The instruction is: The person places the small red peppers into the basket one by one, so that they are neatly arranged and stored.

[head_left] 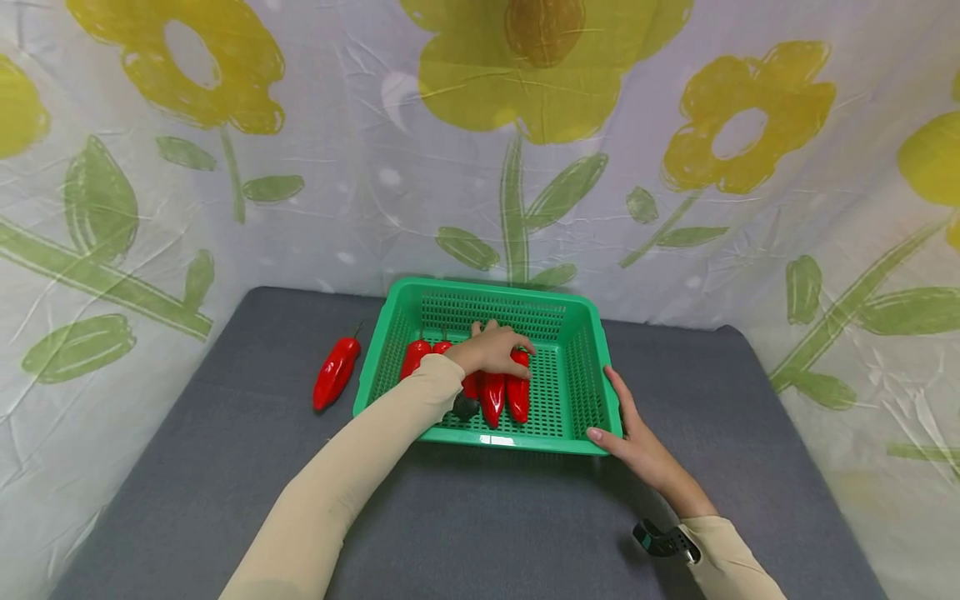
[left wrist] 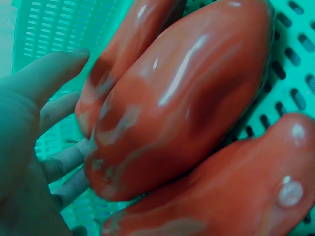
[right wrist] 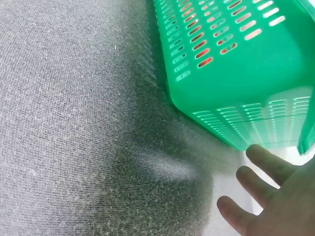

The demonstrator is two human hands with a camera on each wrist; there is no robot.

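Several glossy red peppers [head_left: 491,400] lie side by side in a green plastic basket [head_left: 487,439]. My left hand [head_left: 491,348] reaches into it, palm down, over the upper ends of the peppers. Its thumb and forefinger arch about the rightmost pepper [head_left: 519,387]. In the left wrist view the fingers [left wrist: 64,160] lie loosely beside the pepper ends, and the thumb stands apart from them; some fingertips are hidden. At the basket's front right corner, my right hand [head_left: 637,442] rests with thumb at the rim and straight fingers along the outer side.
One more red pepper [head_left: 337,372] lies left of the basket on the dark grey tabletop [head_left: 480,525]. A flower-printed cloth [head_left: 360,167] hangs behind and at both sides. A black band [head_left: 663,540] circles the right wrist.
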